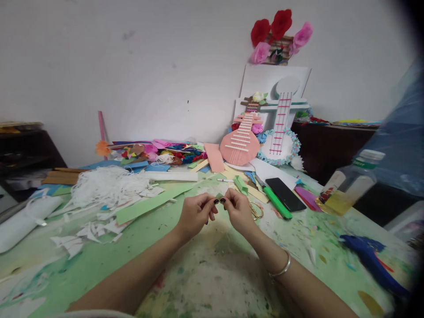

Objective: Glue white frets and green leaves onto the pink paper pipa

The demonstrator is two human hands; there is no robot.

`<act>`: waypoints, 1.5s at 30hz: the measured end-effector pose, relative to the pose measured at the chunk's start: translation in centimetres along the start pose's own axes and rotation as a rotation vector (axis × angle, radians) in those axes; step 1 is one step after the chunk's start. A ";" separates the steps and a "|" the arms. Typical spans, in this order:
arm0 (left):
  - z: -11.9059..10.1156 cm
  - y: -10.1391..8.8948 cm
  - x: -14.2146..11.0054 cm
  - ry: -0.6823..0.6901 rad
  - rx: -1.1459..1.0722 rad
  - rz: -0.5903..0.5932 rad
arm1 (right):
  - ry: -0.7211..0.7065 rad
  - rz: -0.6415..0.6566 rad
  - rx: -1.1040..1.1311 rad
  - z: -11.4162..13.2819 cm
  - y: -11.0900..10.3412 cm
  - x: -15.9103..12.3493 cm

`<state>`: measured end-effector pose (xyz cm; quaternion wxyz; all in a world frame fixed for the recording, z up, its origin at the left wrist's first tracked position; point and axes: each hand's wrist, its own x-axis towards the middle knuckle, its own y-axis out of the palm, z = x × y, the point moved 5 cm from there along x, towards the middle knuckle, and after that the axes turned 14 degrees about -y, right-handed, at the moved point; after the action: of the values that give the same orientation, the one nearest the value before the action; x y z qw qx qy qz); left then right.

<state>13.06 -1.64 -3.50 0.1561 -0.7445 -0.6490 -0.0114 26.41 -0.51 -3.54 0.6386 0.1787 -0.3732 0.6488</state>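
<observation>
Between my two hands, over the middle of the table, is a small piece of green paper (219, 195), mostly covered by the fingertips. My left hand (198, 213) pinches it from one side with thumb and forefinger. From the other side my right hand (237, 210) pinches it too, the thumbs almost touching. Just beyond the right hand lies a folded strip of green paper (241, 184). Gold-handled scissors (255, 210) are partly hidden behind that hand. A long light-green paper strip (152, 204) rests left of the left hand.
White paper strips (106, 187) are heaped at left. A green utility knife (277, 203) and black phone (285, 194) lie at right, near a plastic bottle (347, 185) and blue glue gun (374, 260). Behind stand a pink paper lute (240, 145) and a white paper instrument (281, 132).
</observation>
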 end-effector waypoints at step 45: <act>1.7 -1.3 2.0 -0.188 -0.027 0.125 | 0.346 0.242 0.465 -1.9 1.1 -0.4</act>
<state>11.84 0.86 -4.43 0.0851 -0.7834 -0.6127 0.0595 25.84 0.66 -5.35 0.5527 0.1614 -0.1193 0.8088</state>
